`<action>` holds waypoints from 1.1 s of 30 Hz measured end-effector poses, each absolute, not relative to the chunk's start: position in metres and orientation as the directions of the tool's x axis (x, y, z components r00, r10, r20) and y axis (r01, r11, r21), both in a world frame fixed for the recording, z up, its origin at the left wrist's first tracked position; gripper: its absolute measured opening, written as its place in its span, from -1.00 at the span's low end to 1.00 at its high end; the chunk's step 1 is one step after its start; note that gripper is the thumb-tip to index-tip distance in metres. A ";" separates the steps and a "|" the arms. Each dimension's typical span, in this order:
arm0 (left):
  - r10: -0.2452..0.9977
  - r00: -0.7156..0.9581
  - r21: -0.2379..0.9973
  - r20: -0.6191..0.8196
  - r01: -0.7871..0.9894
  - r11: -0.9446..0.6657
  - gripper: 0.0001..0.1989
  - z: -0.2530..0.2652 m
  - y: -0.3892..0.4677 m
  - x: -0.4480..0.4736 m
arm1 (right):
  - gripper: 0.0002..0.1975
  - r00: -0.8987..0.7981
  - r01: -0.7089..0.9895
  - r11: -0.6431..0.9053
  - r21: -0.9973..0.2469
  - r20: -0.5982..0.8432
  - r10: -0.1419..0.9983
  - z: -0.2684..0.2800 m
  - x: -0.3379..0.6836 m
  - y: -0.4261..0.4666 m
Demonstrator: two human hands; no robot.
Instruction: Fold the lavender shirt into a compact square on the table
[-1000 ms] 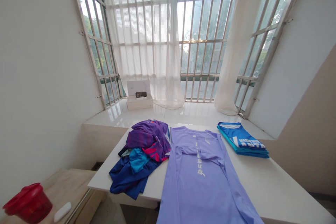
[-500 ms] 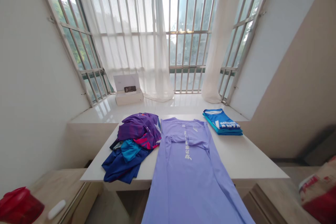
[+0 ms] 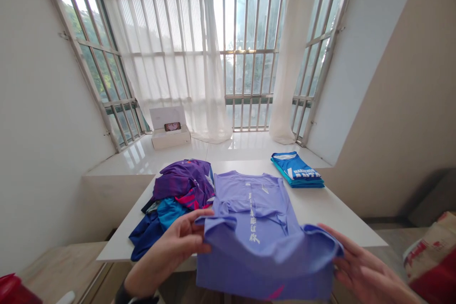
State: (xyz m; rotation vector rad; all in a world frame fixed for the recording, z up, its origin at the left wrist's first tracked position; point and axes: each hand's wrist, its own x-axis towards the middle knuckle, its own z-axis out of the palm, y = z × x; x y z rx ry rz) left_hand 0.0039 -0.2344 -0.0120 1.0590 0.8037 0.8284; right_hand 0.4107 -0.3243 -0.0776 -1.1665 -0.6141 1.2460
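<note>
A lavender long-sleeved shirt (image 3: pixel 242 206) lies on the white table with its collar toward the window and white characters down its front. Its near end is lifted and folded up between my hands. My left hand (image 3: pixel 187 235) pinches the left corner of the raised part, thumb and fingers closed on the cloth. On the other side, my right hand (image 3: pixel 352 259) grips the right corner, its fingers partly behind the fabric. A rumpled heap of purple, teal and navy clothes (image 3: pixel 183 183) sits just left of the shirt.
A folded stack of blue shirts (image 3: pixel 297 171) rests at the table's (image 3: pixel 342 223) back right. On the window ledge stands a white box (image 3: pixel 171 137) with a phone (image 3: pixel 173 126) against it. A red container (image 3: pixel 16 289) is low at left, a red-and-tan bag (image 3: pixel 432 259) at right.
Both hands have come into view holding the shirt's near end. That end, which hung over the table's front edge, is now raised and folded toward the collar. The view has shifted slightly.
</note>
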 end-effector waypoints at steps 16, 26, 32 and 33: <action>0.925 0.373 0.580 -0.073 0.771 -0.265 -0.79 -0.086 -0.083 0.049 | -0.71 0.121 0.561 -0.149 -0.814 -0.098 0.988 -0.126 0.452 -0.179; 0.793 0.608 0.383 -0.045 0.743 -0.549 -0.20 -0.086 -0.060 0.053 | -0.24 0.047 0.723 -0.039 -0.689 -0.007 0.999 -0.120 0.462 -0.155; 0.738 0.664 0.297 -0.125 0.735 -0.610 -0.78 -0.075 -0.047 0.068 | -0.71 -0.045 0.748 0.044 -0.662 0.016 0.999 -0.105 0.457 -0.146; 0.736 0.668 0.294 -0.108 0.729 -0.618 -0.85 -0.074 -0.051 0.067 | -0.76 -0.057 0.747 0.060 -0.662 0.026 0.998 -0.101 0.457 -0.149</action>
